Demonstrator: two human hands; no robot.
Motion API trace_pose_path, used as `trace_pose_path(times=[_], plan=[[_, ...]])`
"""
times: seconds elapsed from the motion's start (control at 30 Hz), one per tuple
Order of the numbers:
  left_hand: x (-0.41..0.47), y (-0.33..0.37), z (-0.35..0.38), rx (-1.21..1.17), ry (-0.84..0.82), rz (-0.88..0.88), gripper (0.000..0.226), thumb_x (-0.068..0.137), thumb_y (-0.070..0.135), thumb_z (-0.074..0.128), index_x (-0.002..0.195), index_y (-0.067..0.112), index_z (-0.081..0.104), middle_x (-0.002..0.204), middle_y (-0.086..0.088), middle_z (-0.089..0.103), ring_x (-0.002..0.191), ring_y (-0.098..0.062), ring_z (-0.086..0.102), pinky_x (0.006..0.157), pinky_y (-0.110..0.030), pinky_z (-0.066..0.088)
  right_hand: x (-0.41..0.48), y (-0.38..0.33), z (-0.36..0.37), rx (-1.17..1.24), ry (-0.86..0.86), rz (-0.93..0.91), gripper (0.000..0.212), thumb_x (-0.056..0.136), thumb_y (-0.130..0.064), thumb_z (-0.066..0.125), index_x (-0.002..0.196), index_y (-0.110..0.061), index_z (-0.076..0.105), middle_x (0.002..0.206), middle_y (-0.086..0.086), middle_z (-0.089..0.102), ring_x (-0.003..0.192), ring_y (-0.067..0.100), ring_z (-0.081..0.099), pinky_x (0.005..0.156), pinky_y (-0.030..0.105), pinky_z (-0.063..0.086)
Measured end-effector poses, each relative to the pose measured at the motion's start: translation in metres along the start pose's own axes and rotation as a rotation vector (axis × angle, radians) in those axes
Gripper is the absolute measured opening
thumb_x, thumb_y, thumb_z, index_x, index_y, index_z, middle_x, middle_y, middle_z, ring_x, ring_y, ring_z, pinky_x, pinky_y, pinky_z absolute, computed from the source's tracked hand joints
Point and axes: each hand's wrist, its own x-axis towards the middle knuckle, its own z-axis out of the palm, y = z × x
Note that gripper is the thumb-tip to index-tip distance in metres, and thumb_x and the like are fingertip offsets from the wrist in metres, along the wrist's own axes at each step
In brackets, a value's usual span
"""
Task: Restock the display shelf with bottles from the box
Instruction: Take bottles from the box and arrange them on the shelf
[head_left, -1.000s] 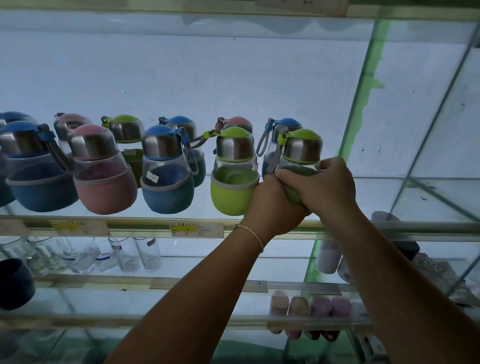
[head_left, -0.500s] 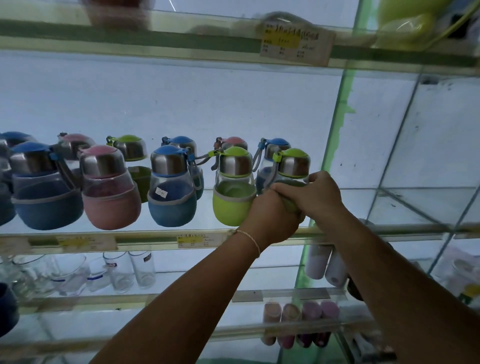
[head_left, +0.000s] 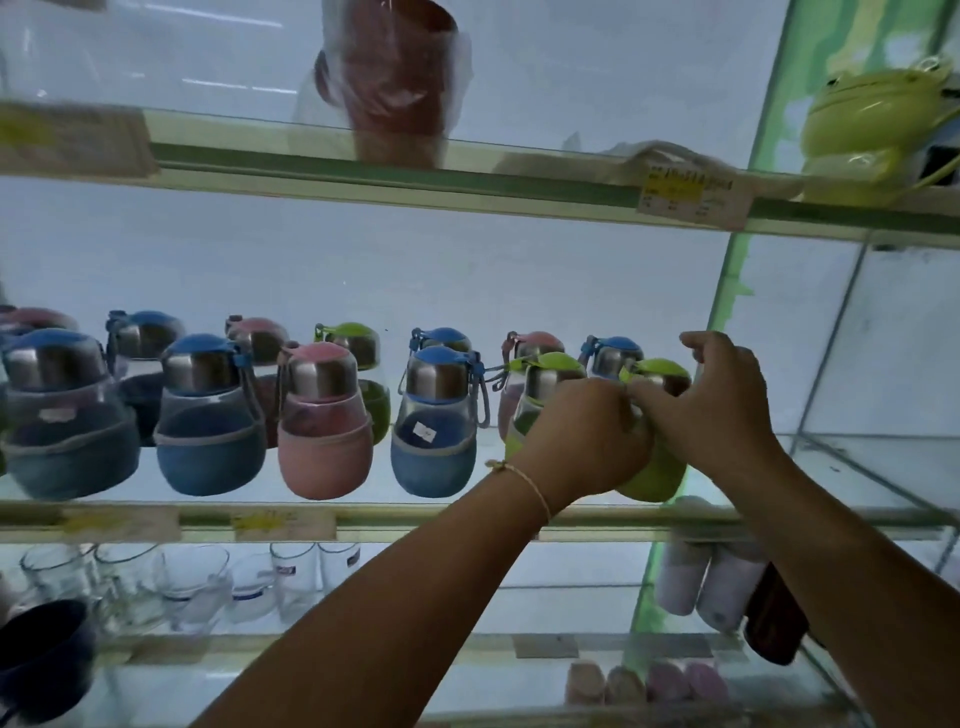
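green-sleeved bottle (head_left: 655, 475) gripped at the body by left hand (head_left: 582, 441) | neck pinched by right hand (head_left: 724, 410) (upper fingers loosely raised) | bottle placed at right end of front row on glass shelf (head_left: 415, 519) | blue and pink bottles (head_left: 434, 447) ranged leftward and behind

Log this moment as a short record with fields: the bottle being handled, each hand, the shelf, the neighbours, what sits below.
bottle handled: green bottle, upright, right end of the front row
left hand: curled round the green bottle
right hand: thumb at the bottle's neck, fingers curled beside its cap; grip unclear
shelf: glass shelf, two rows of bottles
neighbours, going left: second green bottle, blue bottle, pink bottle
below: drinking glasses
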Motion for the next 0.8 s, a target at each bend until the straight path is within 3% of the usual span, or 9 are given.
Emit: trace_pose_path(times=[0.13,0.3,0.4,0.5,0.63,0.8], plan=[[-0.004,-0.01,-0.016,-0.079,0.074,0.064,0.018,0.092,0.017,0.055,0.091,0.006,0.07,0.074,-0.003,0.061,0.066,-0.015,0.054,0.061,-0.023,0.045,-0.003,-0.021,0.005,-0.033,0.011,-0.052,0.061,0.084,-0.032,0.074,0.138,-0.02,0.049,0.14,0.011,0.047,0.128,0.03,0.044,0.092,0.037,0.041],[-0.012,-0.025,-0.034,-0.084,0.164,0.112,0.015,0.09,0.016,0.06,0.095,0.007,0.07,0.068,0.008,0.046,0.062,-0.007,0.044,0.056,-0.013,0.03,-0.008,-0.035,0.011,-0.055,0.006,-0.049,0.056,0.086,-0.036,0.073,0.136,-0.022,0.051,0.138,0.009,0.048,0.124,0.029,0.048,0.09,0.037,0.042],[-0.017,-0.033,-0.04,-0.11,0.195,0.13,0.014,0.09,0.017,0.06,0.094,0.005,0.068,0.078,-0.003,0.058,0.071,-0.015,0.054,0.063,-0.019,0.039,-0.01,-0.043,0.016,-0.066,-0.006,-0.066,0.053,0.086,-0.035,0.072,0.134,-0.021,0.053,0.138,0.01,0.048,0.124,0.029,0.048,0.089,0.034,0.039],[-0.023,-0.041,-0.046,-0.119,0.195,0.103,0.018,0.092,0.017,0.057,0.1,0.005,0.067,0.089,-0.009,0.066,0.08,-0.019,0.06,0.075,-0.03,0.052,-0.014,-0.058,0.026,-0.057,-0.023,-0.129,0.051,0.087,-0.033,0.073,0.132,-0.019,0.055,0.139,0.012,0.049,0.126,0.032,0.048,0.097,0.039,0.042],[-0.027,-0.048,-0.061,-0.08,0.23,0.054,0.024,0.091,0.02,0.059,0.109,0.005,0.066,0.099,-0.01,0.069,0.087,-0.02,0.063,0.082,-0.035,0.055,-0.014,-0.076,0.035,-0.019,-0.063,-0.209,0.048,0.088,-0.031,0.07,0.132,-0.018,0.056,0.138,0.014,0.047,0.128,0.032,0.045,0.099,0.038,0.038],[-0.019,-0.05,-0.07,-0.099,0.247,-0.036,0.031,0.091,0.024,0.062,0.117,0.007,0.064,0.109,-0.008,0.07,0.093,-0.019,0.065,0.081,-0.027,0.052,-0.001,-0.078,0.036,-0.023,-0.073,-0.261,0.043,0.088,-0.032,0.071,0.128,-0.018,0.06,0.139,0.013,0.049,0.131,0.032,0.044,0.1,0.041,0.04]])
